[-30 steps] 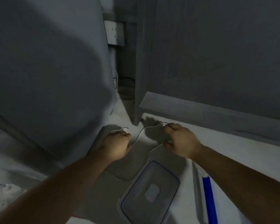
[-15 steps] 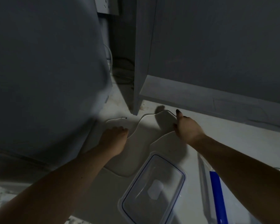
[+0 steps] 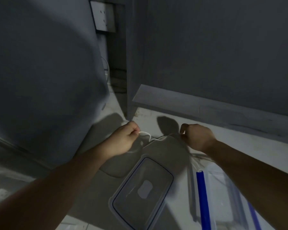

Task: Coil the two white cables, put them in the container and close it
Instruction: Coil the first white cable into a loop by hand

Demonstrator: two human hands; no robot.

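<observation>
The lid [image 3: 142,190] looks like clear, glossy plastic with a dark blue seal line. The container [image 3: 226,196] beside it is clear plastic with glossy blue clips. The white cable [image 3: 148,136] is thin, smooth and rubbery. The floor [image 3: 239,146] is pale, smooth and marbled. The cabinet [image 3: 214,55] is matt grey.

Dim, grey-blue scene | light falls from above and behind the camera, brightest on both hands [image 3: 121,140] | hard hand shadows cast forward on the pale floor [image 3: 249,146] | wide-angle bending at edges | soft focus, motion blur on the white cable [image 3: 148,138]
</observation>
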